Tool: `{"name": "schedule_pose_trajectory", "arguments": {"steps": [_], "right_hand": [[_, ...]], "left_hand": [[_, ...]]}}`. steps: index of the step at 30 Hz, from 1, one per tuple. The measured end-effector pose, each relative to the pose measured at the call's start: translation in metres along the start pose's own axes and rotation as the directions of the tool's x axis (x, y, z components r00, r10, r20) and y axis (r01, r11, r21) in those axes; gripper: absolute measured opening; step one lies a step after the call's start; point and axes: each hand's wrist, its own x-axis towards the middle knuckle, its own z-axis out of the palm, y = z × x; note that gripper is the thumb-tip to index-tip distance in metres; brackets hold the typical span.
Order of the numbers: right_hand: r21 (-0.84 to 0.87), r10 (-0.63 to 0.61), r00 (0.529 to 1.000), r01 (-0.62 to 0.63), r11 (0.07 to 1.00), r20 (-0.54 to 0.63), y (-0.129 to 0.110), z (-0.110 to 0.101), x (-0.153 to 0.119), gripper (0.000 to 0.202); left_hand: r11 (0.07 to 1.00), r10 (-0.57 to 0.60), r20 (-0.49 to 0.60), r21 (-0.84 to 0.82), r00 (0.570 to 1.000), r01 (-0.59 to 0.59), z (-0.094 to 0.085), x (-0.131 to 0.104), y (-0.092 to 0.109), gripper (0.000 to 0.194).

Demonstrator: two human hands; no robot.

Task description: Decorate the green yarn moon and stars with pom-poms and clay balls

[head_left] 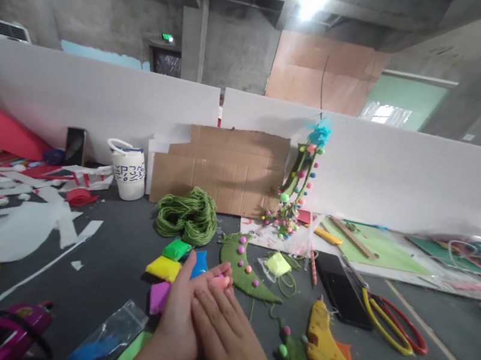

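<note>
My left hand (183,314) is turned palm up, and my right hand (228,327) lies across it, palms pressed together. Whatever is between the palms is hidden. Something pink (221,281) shows at the fingertips; I cannot tell whether it is held or lies behind them. Beside my left hand are clay packets in yellow (163,268), green (176,249), blue (200,264) and purple (158,298). Beyond my fingertips lies a green crescent (248,272) dotted with small pink and purple balls. A smaller green piece with coloured balls (298,356) rests right of my right hand.
A yellow glue gun (332,353), black phone (344,291) and scissors (395,326) lie right. Green yarn (188,214) and cardboard (232,172) stand behind. A decorated hanging piece (299,183) rises at the back. Left are a white bucket (130,175), paper scraps (27,228) and a purple glue gun (23,325).
</note>
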Motion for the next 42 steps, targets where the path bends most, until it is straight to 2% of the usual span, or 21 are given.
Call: {"name": "schedule_pose_trajectory", "arguments": {"steps": [2, 3, 5, 7, 11, 14, 16, 20, 23, 28, 34, 37, 39, 40, 42], "right_hand": [[0.001, 0.025, 0.999, -0.025, 1.0, 0.036, 0.0, -0.001, 0.0, 0.074], [-0.011, 0.017, 1.0, -0.017, 1.0, 0.021, 0.0, -0.001, 0.0, 0.073], [-0.048, -0.022, 0.998, 0.019, 0.999, -0.054, -0.001, 0.001, 0.0, 0.059], [-0.069, -0.039, 0.993, 0.031, 0.997, -0.111, -0.002, 0.003, 0.001, 0.051], [-0.022, 0.028, 0.998, -0.029, 0.999, -0.062, -0.004, 0.007, 0.002, 0.068], [-0.037, 0.0, 0.996, -0.004, 0.999, -0.091, -0.005, 0.01, 0.002, 0.047], [-0.021, 0.004, 0.994, -0.006, 1.0, -0.111, -0.006, 0.01, 0.004, 0.04], [0.154, 0.139, 0.981, -0.117, 0.981, -0.139, -0.008, 0.001, 0.013, 0.046], [0.306, 0.262, 0.953, -0.207, 0.929, -0.151, -0.008, -0.008, 0.019, 0.029], [0.414, 0.43, 0.903, -0.393, 0.821, 0.003, -0.005, -0.017, 0.025, 0.007], [0.519, 0.529, 0.847, -0.477, 0.709, 0.056, -0.007, -0.021, 0.032, 0.011], [0.584, 0.594, 0.799, -0.526, 0.618, 0.092, 0.003, -0.031, 0.036, 0.01], [0.606, 0.626, 0.774, -0.546, 0.579, 0.099, 0.02, -0.038, 0.038, 0.013], [0.589, 0.636, 0.766, -0.557, 0.586, 0.092, 0.031, -0.041, 0.038, 0.016], [0.453, 0.631, 0.769, -0.602, 0.658, 0.106, 0.054, -0.042, 0.039, 0.016]], "left_hand": [[1.0, 0.016, -0.007, 0.003, 1.0, -0.016, 0.001, -0.001, 0.001, 0.053], [1.0, 0.02, 0.004, -0.011, 1.0, -0.02, 0.001, -0.001, 0.002, 0.053], [0.999, 0.013, 0.029, -0.032, 1.0, -0.012, 0.0, -0.001, 0.003, 0.053], [1.0, 0.004, 0.005, -0.02, 1.0, -0.004, -0.002, 0.0, 0.003, 0.052], [1.0, 0.03, -0.021, -0.002, 0.999, -0.03, -0.004, 0.002, 0.003, 0.048], [0.998, 0.055, 0.015, -0.037, 0.998, -0.054, -0.005, 0.003, 0.005, 0.047], [0.999, 0.044, 0.014, -0.007, 0.999, -0.044, -0.005, 0.004, 0.004, 0.046], [0.999, 0.033, -0.034, 0.03, 0.999, -0.032, 0.0, 0.002, 0.0, 0.045], [1.0, 0.015, -0.006, 0.016, 1.0, -0.015, 0.006, -0.001, -0.002, 0.044], [0.999, 0.003, -0.034, 0.044, 0.999, -0.002, 0.011, -0.004, -0.004, 0.045], [0.992, 0.069, -0.059, 0.109, 0.996, -0.063, 0.01, -0.005, -0.006, 0.046], [0.994, 0.067, -0.05, 0.086, 0.997, -0.062, 0.01, -0.004, -0.004, 0.044], [0.995, 0.099, -0.051, 0.027, 0.994, -0.098, 0.009, -0.002, -0.002, 0.042], [0.992, 0.123, -0.063, -0.005, 0.99, -0.124, 0.008, 0.0, -0.001, 0.041], [0.985, 0.159, -0.096, -0.05, 0.983, -0.164, 0.007, 0.002, 0.001, 0.039]]}}
